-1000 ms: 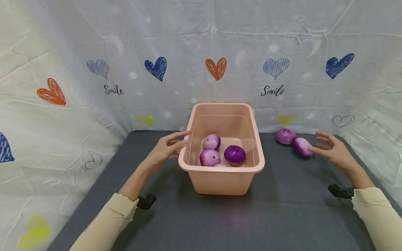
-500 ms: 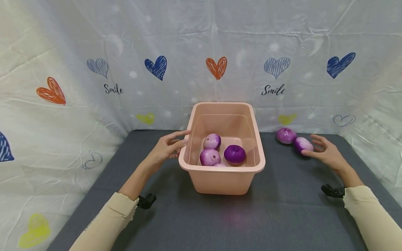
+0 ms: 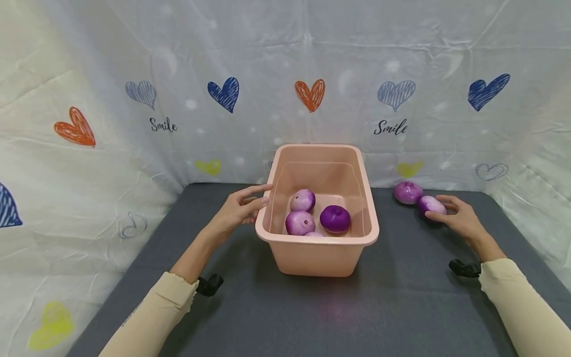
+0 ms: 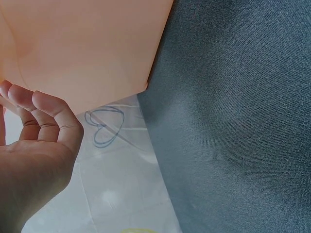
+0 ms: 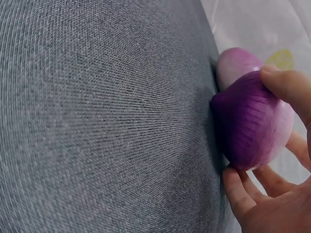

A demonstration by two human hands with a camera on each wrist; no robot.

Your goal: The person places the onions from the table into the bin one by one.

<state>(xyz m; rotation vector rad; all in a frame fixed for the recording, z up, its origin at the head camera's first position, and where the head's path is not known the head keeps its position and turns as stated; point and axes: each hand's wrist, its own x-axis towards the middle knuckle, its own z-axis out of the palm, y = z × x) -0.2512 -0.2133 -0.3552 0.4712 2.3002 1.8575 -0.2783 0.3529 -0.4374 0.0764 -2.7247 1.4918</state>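
Container: one pink plastic tub [image 3: 318, 255] stands at the middle of the dark grey tabletop [image 3: 401, 307], its long axis running near to far.
Contents of tub: four purple onions in part or whole view. A pale one [image 3: 303, 200] lies farthest, a second pale one [image 3: 300, 222] lies nearer on the left, a dark purple one [image 3: 335, 219] lies on the right, and the top of a fourth [image 3: 314, 234] shows just above the near rim.
Onions outside the tub: two, on the tabletop at the far right, touching each other. The far onion [image 3: 408, 192] lies free; the grasped onion [image 3: 430, 204] lies just nearer and to the right of it.
Onion count: six in all.
Right hand [image 3: 456, 219]: fingers and thumb curled round the grasped onion; the right wrist view shows fingertips [image 5: 234, 183] under its near side and a finger over its top, the onion resting on the tabletop.
Left hand [image 3: 236, 212]: released, holding nothing; fingers loosely bent, their tips at the tub's left wall near the rim. Whether they touch the wall cannot be told.
Sleeves: two, cream-coloured, one on each forearm.
Wrist mounts: two black fittings, one beside each wrist.
Backdrop: one white cloth [image 3: 111, 148] printed with hearts and the word "Smile", hung round the left, far and right sides of the tabletop.
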